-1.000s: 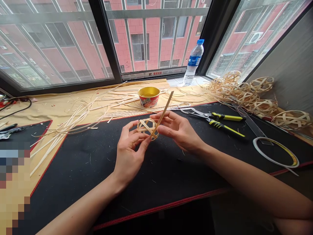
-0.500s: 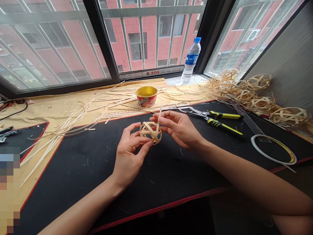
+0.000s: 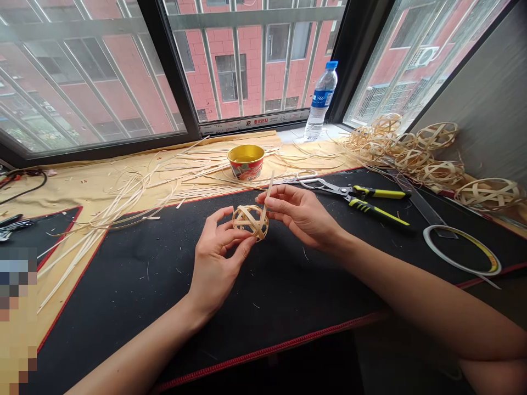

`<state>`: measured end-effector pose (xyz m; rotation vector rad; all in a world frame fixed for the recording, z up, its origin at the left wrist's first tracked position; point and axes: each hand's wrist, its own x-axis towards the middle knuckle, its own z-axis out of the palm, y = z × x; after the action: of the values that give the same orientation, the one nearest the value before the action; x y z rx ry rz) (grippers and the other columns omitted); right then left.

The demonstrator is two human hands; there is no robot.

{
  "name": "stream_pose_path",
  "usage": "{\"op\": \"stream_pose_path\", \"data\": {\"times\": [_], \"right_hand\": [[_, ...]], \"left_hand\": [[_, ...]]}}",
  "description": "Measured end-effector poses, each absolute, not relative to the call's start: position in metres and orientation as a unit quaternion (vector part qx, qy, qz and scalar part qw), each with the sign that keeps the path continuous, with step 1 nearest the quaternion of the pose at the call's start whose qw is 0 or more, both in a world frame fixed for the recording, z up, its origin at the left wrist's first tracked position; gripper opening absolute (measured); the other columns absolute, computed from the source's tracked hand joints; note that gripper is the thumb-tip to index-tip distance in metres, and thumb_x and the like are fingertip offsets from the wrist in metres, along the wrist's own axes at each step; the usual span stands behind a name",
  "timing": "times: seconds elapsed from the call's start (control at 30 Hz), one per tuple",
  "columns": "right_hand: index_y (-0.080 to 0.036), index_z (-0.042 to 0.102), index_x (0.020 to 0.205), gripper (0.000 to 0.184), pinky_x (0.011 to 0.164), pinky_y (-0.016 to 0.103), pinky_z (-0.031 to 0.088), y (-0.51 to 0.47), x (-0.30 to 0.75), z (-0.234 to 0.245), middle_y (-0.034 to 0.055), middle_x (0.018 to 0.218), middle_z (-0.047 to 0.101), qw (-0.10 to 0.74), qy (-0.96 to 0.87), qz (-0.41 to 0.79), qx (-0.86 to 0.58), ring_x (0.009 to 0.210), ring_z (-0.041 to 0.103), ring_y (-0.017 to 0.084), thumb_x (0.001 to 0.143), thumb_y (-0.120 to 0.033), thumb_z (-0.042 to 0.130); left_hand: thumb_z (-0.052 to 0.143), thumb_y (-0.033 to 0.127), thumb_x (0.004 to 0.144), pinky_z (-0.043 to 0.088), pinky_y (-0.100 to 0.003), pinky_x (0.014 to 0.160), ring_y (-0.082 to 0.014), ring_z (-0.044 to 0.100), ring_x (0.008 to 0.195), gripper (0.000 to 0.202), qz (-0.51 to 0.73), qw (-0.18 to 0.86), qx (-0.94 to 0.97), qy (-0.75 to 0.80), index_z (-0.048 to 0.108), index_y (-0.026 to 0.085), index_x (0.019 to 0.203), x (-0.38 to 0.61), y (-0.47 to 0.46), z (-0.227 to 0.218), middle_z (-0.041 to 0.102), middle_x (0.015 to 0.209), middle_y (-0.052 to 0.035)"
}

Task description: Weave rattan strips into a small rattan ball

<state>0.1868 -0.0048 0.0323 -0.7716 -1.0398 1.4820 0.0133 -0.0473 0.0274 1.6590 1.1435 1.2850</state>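
Note:
A small woven ball of bamboo strips (image 3: 249,218) is held above the black mat (image 3: 263,296). My left hand (image 3: 220,244) is closed on its left side, thumb below and fingers around the back and front. From the ball's right side a loose strip end (image 3: 269,189) sticks up. My right hand (image 3: 302,214) pinches this strip between thumb and fingers, close beside the ball. The tips of some right fingers are hidden behind the strip and ball.
Behind the hands stands a red and gold bowl (image 3: 246,162). Yellow-black pliers (image 3: 370,200) and a ring of tape (image 3: 461,249) lie to the right. Woven balls (image 3: 438,170) pile up by the wall. Loose strips (image 3: 111,208) spread at left; a water bottle (image 3: 321,104) stands by the window.
My left hand has shifted the ball slightly left, opening a little more room between it and my right fingers. The right hand's pinch on the strip looks nearly the same.

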Motion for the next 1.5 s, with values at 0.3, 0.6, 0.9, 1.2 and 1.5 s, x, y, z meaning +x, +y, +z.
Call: {"op": "stream_pose_path", "data": {"times": [0.3, 0.6, 0.9, 1.2, 1.5], "right_hand": [[-0.019, 0.062, 0.074, 0.022, 0.061, 0.020, 0.043, -0.006, 0.186, 0.039, -0.0026, 0.078, 0.059, 0.596, -0.452, 0.567, -0.346, 0.075, 0.054, 0.009, 0.062, -0.026, 0.078], [-0.020, 0.059, 0.078, 0.028, 0.051, 0.020, 0.041, -0.007, 0.189, 0.041, -0.0031, 0.075, 0.061, 0.578, -0.458, 0.584, -0.339, 0.067, 0.056, 0.009, 0.062, -0.033, 0.079], [-0.020, 0.061, 0.071, 0.017, 0.048, 0.020, 0.041, -0.013, 0.188, 0.047, -0.0011, 0.072, 0.060, 0.580, -0.488, 0.577, -0.304, 0.066, 0.054, 0.011, 0.067, -0.029, 0.075], [-0.021, 0.060, 0.073, 0.019, 0.048, 0.020, 0.046, -0.015, 0.189, 0.046, -0.0012, 0.071, 0.062, 0.589, -0.501, 0.570, -0.279, 0.068, 0.061, 0.012, 0.073, -0.035, 0.072], [-0.019, 0.057, 0.078, 0.019, 0.044, 0.016, 0.049, -0.017, 0.189, 0.047, -0.0018, 0.069, 0.064, 0.599, -0.511, 0.569, -0.236, 0.064, 0.065, 0.011, 0.078, -0.035, 0.068]], "left_hand": [[0.067, 0.026, 0.078, 0.059, -0.032, 0.085, -0.0212, 0.064, 0.103, 0.011, 0.495, 0.371, 0.653, 0.437, 0.072, 0.017, 0.083, 0.013, -0.045, 0.028, 0.046, 0.127, -0.0085], [0.065, 0.028, 0.080, 0.059, -0.033, 0.084, -0.0210, 0.065, 0.101, 0.014, 0.489, 0.355, 0.663, 0.442, 0.071, 0.018, 0.086, 0.012, -0.045, 0.027, 0.045, 0.128, -0.0088], [0.065, 0.023, 0.080, 0.059, -0.028, 0.083, -0.0196, 0.065, 0.102, 0.009, 0.511, 0.341, 0.664, 0.426, 0.072, 0.018, 0.084, 0.009, -0.042, 0.026, 0.048, 0.123, -0.0075], [0.063, 0.019, 0.081, 0.058, -0.025, 0.084, -0.0186, 0.063, 0.106, 0.008, 0.526, 0.315, 0.681, 0.400, 0.070, 0.017, 0.086, 0.010, -0.041, 0.024, 0.044, 0.126, -0.0091], [0.063, 0.018, 0.082, 0.058, -0.024, 0.083, -0.0172, 0.063, 0.105, 0.008, 0.528, 0.297, 0.689, 0.398, 0.070, 0.017, 0.085, 0.006, -0.037, 0.022, 0.043, 0.126, -0.0085]]}}
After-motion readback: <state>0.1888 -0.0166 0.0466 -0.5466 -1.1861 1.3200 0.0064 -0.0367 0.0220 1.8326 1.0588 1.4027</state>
